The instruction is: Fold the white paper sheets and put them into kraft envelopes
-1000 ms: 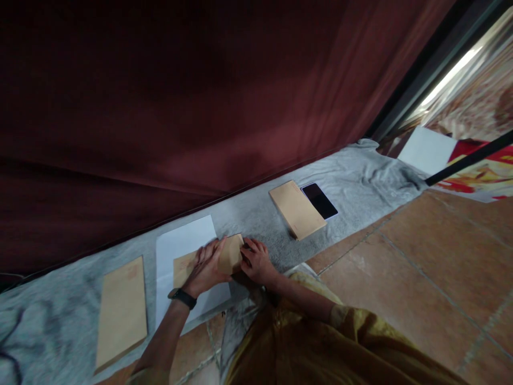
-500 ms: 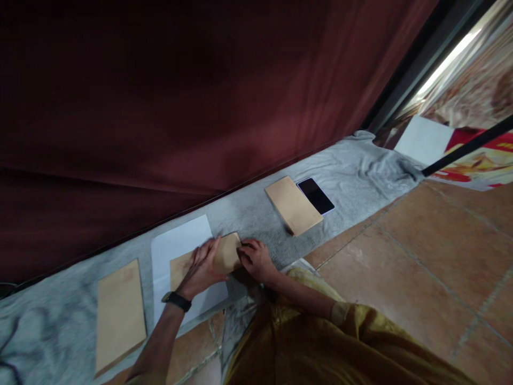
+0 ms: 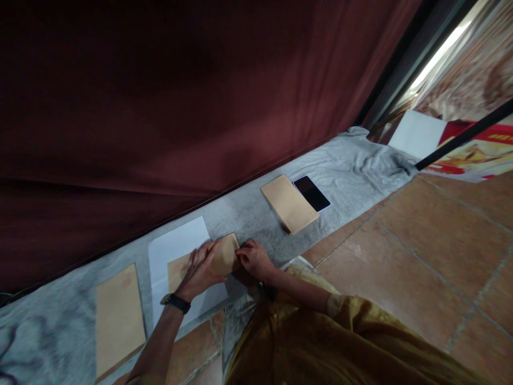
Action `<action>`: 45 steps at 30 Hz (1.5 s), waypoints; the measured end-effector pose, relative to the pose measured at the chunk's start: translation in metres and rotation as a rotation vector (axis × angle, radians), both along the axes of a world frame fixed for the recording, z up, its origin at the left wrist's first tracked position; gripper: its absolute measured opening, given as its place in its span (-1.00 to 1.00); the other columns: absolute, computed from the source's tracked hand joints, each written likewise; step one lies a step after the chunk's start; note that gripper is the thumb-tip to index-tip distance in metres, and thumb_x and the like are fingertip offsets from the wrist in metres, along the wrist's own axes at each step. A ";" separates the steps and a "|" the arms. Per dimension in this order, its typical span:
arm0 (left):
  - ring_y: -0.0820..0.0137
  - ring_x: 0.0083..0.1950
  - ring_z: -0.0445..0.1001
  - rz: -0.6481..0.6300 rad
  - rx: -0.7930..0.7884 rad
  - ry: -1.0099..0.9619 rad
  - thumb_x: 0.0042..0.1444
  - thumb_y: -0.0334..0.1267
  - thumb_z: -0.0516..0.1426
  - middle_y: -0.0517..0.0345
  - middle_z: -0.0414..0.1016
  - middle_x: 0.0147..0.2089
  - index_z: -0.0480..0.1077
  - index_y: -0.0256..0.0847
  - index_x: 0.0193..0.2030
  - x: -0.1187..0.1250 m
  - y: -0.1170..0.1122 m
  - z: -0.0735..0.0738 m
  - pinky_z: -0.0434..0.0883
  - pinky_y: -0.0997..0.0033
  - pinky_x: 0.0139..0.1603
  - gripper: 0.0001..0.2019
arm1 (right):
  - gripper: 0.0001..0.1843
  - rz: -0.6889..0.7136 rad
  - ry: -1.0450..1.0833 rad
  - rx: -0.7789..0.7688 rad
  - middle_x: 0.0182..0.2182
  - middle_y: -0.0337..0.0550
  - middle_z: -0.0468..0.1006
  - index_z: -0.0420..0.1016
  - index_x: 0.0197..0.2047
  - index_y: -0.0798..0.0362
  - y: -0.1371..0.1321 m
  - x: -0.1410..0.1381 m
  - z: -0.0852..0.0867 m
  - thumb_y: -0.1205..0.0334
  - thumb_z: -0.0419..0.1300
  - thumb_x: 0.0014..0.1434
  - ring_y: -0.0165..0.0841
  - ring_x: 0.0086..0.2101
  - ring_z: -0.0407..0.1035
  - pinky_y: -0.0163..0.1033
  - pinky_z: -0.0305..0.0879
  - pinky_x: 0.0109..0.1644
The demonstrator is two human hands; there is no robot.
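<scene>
A brown paper envelope [image 3: 225, 255] lies on a white sheet of paper [image 3: 160, 256], slanting across it. My left hand [image 3: 202, 267], with a dark watch at the wrist, rests flat across the envelope's middle, fingers stretched out. At the envelope's right end, my right hand [image 3: 253, 258] has its thumb and fingers pinched together on the edge. Another stack of brown envelopes [image 3: 120, 321] lies to the left. More brown envelopes [image 3: 289, 204] lie to the right, partly against a dark-screened phone [image 3: 311, 193].
A grey cloth [image 3: 352, 160] covers the long narrow surface. Behind it hangs a dark red curtain [image 3: 240, 107]. Brown floor tiles [image 3: 401, 256] lie in front. A black bar [image 3: 460, 141] and a red and yellow printed box [image 3: 468, 152] are at the right.
My right hand's fingers have drawn together into a pinch at the envelope's right edge. My left hand stays in place on it. The view has shifted slightly.
</scene>
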State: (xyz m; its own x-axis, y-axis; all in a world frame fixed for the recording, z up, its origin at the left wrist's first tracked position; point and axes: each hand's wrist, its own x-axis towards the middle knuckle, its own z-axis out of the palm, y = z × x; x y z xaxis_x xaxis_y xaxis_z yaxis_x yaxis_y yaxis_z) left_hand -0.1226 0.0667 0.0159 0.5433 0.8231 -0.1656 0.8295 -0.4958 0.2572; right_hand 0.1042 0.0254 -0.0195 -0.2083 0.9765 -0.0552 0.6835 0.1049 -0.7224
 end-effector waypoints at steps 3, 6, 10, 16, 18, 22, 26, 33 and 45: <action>-0.10 0.42 0.16 -0.016 -0.002 0.028 -0.10 -0.04 0.32 -0.18 0.14 0.43 0.06 -0.13 0.46 -0.002 0.001 -0.002 0.19 -0.20 0.37 -0.03 | -0.72 0.010 -0.007 0.004 -0.13 -0.07 0.54 0.64 -0.04 0.01 0.000 0.001 -0.002 0.37 0.16 0.25 -0.25 -0.08 0.35 -0.17 0.23 0.10; -0.09 0.48 0.07 -0.034 -0.001 0.033 -0.03 -0.04 0.30 -0.19 0.09 0.46 0.07 -0.12 0.46 -0.006 0.000 -0.008 0.12 -0.26 0.41 -0.08 | -0.71 0.035 -0.008 0.013 -0.13 -0.08 0.54 0.63 -0.03 0.00 -0.001 0.001 -0.003 0.37 0.16 0.26 -0.26 -0.08 0.34 -0.17 0.22 0.11; -0.08 0.54 -0.06 -0.036 -0.010 0.023 0.03 -0.05 0.28 -0.17 -0.06 0.54 -0.01 -0.03 0.49 -0.009 -0.006 -0.013 0.02 -0.34 0.44 -0.09 | -0.71 0.048 0.002 0.029 -0.11 -0.08 0.55 0.61 -0.01 0.01 -0.003 0.001 -0.004 0.37 0.15 0.27 -0.26 -0.07 0.33 -0.16 0.22 0.11; -0.03 0.56 -0.13 -0.002 0.032 -0.051 0.08 -0.06 0.25 -0.17 -0.19 0.58 -0.15 -0.07 0.53 -0.013 -0.015 -0.025 0.02 -0.22 0.48 -0.04 | -0.70 0.017 0.044 0.024 -0.08 -0.06 0.55 0.61 0.02 0.01 -0.005 0.000 -0.003 0.35 0.16 0.27 -0.25 -0.04 0.35 -0.14 0.23 0.13; -0.07 0.56 -0.11 0.022 0.034 -0.055 0.05 -0.01 0.27 -0.24 -0.20 0.57 -0.19 -0.12 0.53 -0.014 -0.015 -0.031 0.03 -0.24 0.47 0.01 | -0.70 0.005 0.057 0.012 -0.09 -0.07 0.56 0.62 -0.01 0.00 -0.003 0.000 -0.003 0.36 0.16 0.25 -0.25 -0.06 0.36 -0.15 0.24 0.13; -0.11 0.56 -0.13 0.044 0.036 -0.032 0.04 0.03 0.27 -0.26 -0.20 0.57 -0.18 -0.13 0.53 -0.016 -0.015 -0.041 0.01 -0.25 0.46 0.03 | -0.70 -0.004 0.134 -0.024 -0.14 -0.09 0.59 0.64 -0.05 0.01 0.002 -0.002 -0.003 0.40 0.14 0.25 -0.30 -0.10 0.42 -0.24 0.29 0.09; -0.11 0.56 -0.16 0.037 0.061 -0.015 0.08 0.07 0.24 -0.25 -0.22 0.58 -0.17 -0.10 0.54 -0.016 -0.018 -0.045 -0.03 -0.26 0.46 -0.01 | -0.73 -0.036 0.228 -0.080 -0.14 -0.08 0.63 0.63 -0.10 0.07 0.005 -0.005 -0.002 0.42 0.12 0.26 -0.33 -0.12 0.48 -0.29 0.34 0.05; -0.14 0.56 -0.17 0.033 0.070 0.032 0.11 0.14 0.20 -0.31 -0.25 0.58 -0.18 -0.17 0.54 -0.014 -0.019 -0.046 -0.07 -0.25 0.47 -0.01 | -0.72 -0.050 0.315 -0.183 -0.11 -0.18 0.68 0.63 -0.14 0.00 0.010 -0.003 0.005 0.42 0.11 0.27 -0.36 -0.10 0.54 -0.33 0.38 0.02; -0.13 0.57 -0.21 -0.004 0.090 0.080 0.18 0.09 0.14 -0.28 -0.26 0.58 -0.11 -0.19 0.53 -0.010 -0.021 -0.040 -0.06 -0.25 0.46 -0.11 | -0.75 -0.194 0.495 -0.337 -0.35 -0.21 0.64 0.62 -0.27 0.05 0.004 -0.022 -0.006 0.44 0.12 0.14 -0.33 -0.27 0.51 -0.34 0.41 -0.17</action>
State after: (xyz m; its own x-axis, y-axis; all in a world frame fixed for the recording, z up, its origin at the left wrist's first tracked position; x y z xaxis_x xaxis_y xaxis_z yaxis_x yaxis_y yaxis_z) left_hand -0.1326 0.0457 -0.0240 0.5345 0.8345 -0.1338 0.8436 -0.5170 0.1450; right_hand 0.0826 0.0295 -0.0254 -0.1083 0.9448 -0.3092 0.2437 -0.2763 -0.9296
